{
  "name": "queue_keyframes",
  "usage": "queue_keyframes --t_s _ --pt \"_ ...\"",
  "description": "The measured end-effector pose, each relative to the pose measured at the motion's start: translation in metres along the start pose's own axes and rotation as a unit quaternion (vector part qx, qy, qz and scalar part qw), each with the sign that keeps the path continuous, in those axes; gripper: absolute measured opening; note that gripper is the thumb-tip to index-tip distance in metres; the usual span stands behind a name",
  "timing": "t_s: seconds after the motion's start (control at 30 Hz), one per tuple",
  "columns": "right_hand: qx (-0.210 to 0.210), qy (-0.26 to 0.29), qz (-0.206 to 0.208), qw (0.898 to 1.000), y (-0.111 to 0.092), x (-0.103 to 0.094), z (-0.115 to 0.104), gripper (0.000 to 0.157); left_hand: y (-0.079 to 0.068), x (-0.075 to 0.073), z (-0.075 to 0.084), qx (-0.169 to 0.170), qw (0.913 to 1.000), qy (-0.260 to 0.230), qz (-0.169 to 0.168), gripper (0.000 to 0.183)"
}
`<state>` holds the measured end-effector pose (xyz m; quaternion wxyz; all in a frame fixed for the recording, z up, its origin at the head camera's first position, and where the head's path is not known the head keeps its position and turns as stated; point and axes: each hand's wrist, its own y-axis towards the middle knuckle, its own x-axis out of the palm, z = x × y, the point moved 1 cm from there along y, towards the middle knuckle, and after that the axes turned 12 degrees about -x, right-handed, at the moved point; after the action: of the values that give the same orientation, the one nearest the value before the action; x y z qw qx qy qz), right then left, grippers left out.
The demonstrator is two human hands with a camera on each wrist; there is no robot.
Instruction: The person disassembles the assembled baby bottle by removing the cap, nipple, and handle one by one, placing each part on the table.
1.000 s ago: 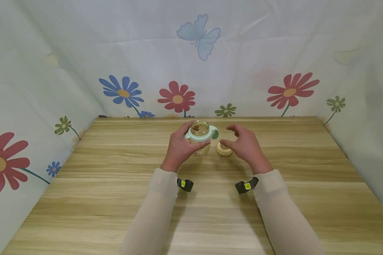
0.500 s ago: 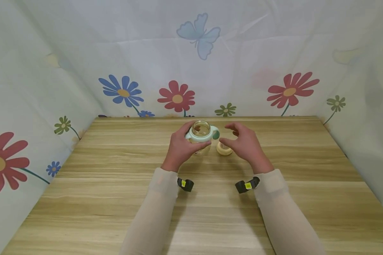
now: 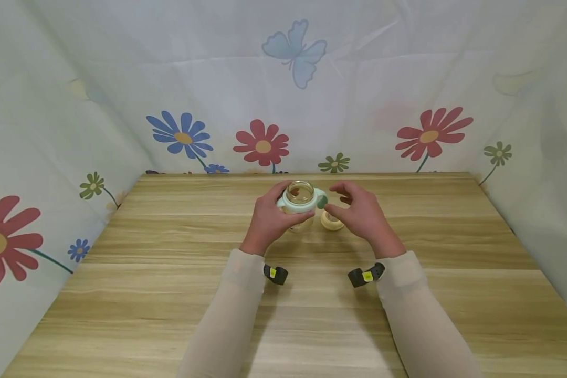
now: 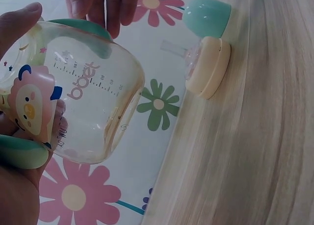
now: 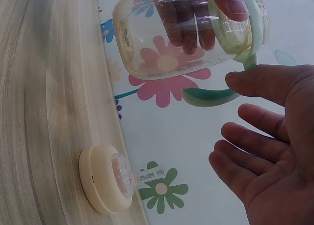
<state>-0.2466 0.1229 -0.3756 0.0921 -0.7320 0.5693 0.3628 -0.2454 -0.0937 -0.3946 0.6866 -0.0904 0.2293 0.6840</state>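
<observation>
A clear baby bottle (image 4: pixel 93 97) with a mint handle ring and an uncapped neck is raised upright off the table. My left hand (image 3: pixel 266 218) grips it around its upper part, thumb in front. Beside it, my right hand (image 3: pixel 364 212) holds nothing, its fingers relaxed and apart. The right thumb tip is right at the green handle (image 5: pixel 211 97). Below the right hand, a cream collar with a clear spout (image 5: pixel 103 180) stands on the table. A mint dome cap (image 4: pixel 206 16) stands past the collar in the left wrist view; the right hand hides it from the head view.
The wood-grain table (image 3: pixel 312 325) ends at a white curtain (image 3: pixel 208 63) printed with flowers and a butterfly. More curtain hangs along the left and right sides. Black wrist cameras (image 3: pixel 277 274) are strapped below both hands.
The left hand has shifted the bottle slightly right, bringing its handle closer to the right hand. The right hand has edged a little left. The collar has stayed in place.
</observation>
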Motion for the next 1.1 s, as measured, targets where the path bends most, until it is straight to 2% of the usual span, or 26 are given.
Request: queue_keyframes --t_s 0.7,1.1 --pt "-0.074 0.039 -0.006 0.997 -0.0010 0.0019 -0.0052 0.042 -0.0004 0.0009 -0.0017 0.009 0.9997 -0.014 -0.020 0.070" --pt "-0.078 0.052 -0.022 0.995 -0.0026 0.0009 -0.0100 0.035 -0.0005 0.0016 -0.0023 0.012 0.9995 -0.016 -0.023 0.070"
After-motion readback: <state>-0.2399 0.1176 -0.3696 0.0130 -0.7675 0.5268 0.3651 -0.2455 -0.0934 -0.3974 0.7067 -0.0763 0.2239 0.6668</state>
